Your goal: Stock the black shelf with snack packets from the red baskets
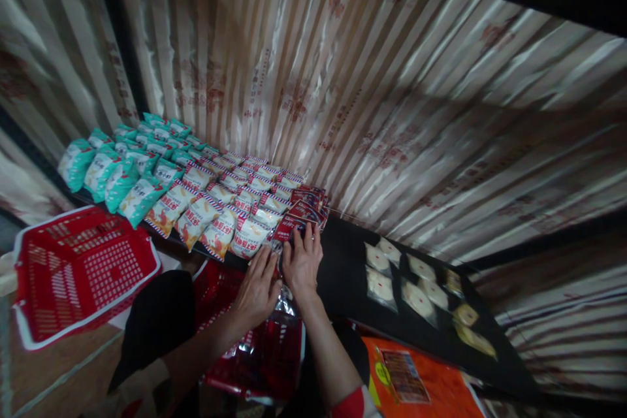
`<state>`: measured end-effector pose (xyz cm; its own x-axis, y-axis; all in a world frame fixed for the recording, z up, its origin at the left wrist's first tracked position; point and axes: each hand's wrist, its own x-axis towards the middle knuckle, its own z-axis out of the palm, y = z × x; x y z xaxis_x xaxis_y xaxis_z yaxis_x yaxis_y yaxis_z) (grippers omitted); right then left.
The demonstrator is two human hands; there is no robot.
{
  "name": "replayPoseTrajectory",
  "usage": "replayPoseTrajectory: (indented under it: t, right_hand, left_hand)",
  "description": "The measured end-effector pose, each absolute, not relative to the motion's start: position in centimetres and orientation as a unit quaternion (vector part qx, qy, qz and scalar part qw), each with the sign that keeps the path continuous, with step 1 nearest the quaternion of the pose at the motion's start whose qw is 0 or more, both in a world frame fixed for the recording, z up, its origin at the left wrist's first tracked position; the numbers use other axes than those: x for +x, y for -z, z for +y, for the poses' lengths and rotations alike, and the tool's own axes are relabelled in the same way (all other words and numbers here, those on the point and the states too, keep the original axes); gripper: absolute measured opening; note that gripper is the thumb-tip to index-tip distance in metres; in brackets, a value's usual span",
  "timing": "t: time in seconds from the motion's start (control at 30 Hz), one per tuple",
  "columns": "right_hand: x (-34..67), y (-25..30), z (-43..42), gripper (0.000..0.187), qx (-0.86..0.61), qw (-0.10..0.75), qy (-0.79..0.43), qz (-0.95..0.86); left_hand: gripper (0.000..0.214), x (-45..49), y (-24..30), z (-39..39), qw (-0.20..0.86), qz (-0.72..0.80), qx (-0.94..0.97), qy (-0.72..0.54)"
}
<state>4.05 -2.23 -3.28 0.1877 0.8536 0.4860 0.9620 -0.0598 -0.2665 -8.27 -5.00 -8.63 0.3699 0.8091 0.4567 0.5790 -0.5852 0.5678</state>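
My right hand (302, 264) lies over the front of a row of dark red packets (306, 204), its fingers stretched out and touching the nearest one. Close by on the left, my left hand (259, 287) reaches to the same front edge, with fingers extended beside a white snack bag (249, 235) with red lettering. Part of the front red packet is hidden under my fingers. Below my hands, a red basket (281, 353) holds shiny dark packets, partly covered by my forearms.
Several teal snack bags (142, 196) stand in rows at the shelf's left end. On the dark shelf (337, 268) to the right lie round pale items in clear wrapping (379, 286). Another red basket (85, 268) is at left. An orange bag (416, 379) sits below. Patterned curtain (294, 65) hangs behind.
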Motion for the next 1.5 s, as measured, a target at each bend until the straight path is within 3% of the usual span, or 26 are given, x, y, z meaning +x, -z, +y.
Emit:
replayPoseTrajectory:
  t: [0.3,0.53,0.77,1.13,1.5]
  right_hand:
    - [5.8,3.1,-0.1,0.059,-0.764,0.296,0.041,-0.571]
    - [7.6,3.8,1.4,0.059,-0.760,0.303,0.013,-0.575]
    - [9.0,3.9,2.5,0.057,-0.745,0.314,0.009,-0.588]
    - [8.5,1.6,3.0,0.046,-0.720,0.223,0.085,-0.652]
    - [7.9,-0.2,6.1,0.041,-0.671,0.133,0.063,-0.727]
  left_hand:
    - [0.056,-6.9,8.7,-4.8,0.134,0.447,0.801,-0.374]
    - [0.056,-6.3,8.2,-3.8,0.161,0.444,0.796,-0.378]
    - [0.063,-5.3,8.2,-3.4,0.115,0.456,0.806,-0.360]
    - [0.063,-4.7,8.4,-3.2,0.067,0.472,0.806,-0.351]
    - [0.058,-4.5,8.3,-2.7,0.071,0.472,0.804,-0.355]
